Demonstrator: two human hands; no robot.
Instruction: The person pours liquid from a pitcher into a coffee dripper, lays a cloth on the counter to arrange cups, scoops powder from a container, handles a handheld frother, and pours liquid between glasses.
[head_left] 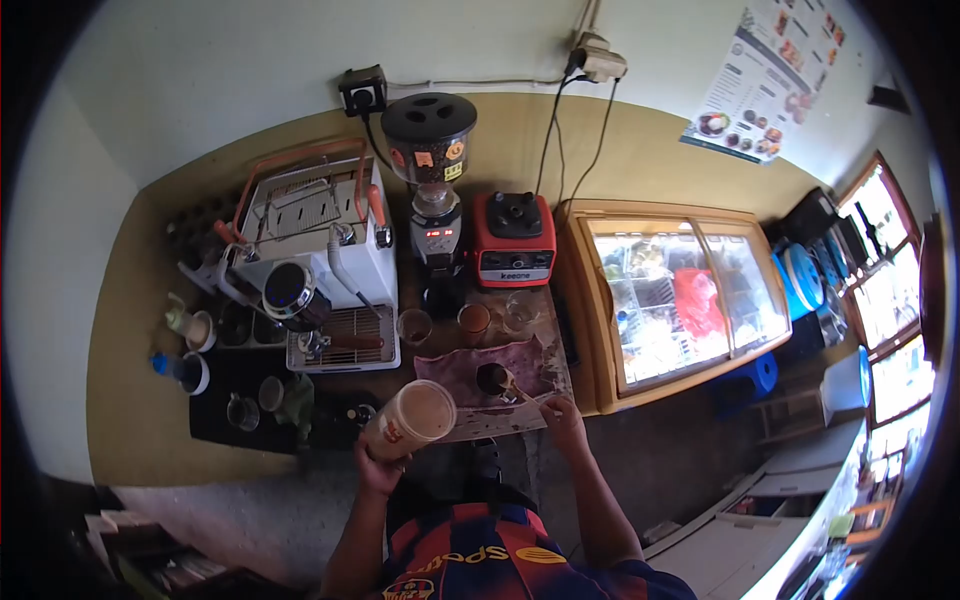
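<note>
My left hand [380,470] is wrapped round a clear plastic jar [392,432] of light brown powder, tilted a little in front of the counter edge. In my right hand [566,422] is the handle of a wooden spoon [526,398], its tip reaching a small dark cup [491,378]. Whether the spoon's bowl is inside the cup or just over its rim is too small to tell. Under the cup lies a purplish cloth [440,370]. Behind the cloth stand a glass with brown contents [474,319] and two clear glasses [414,326].
To the left are a white espresso machine [315,260] and a mat [215,410] with small cups. A coffee grinder [436,235] and a red blender base [514,240] stand at the back. On the right sits a wood-framed glass display case [665,300].
</note>
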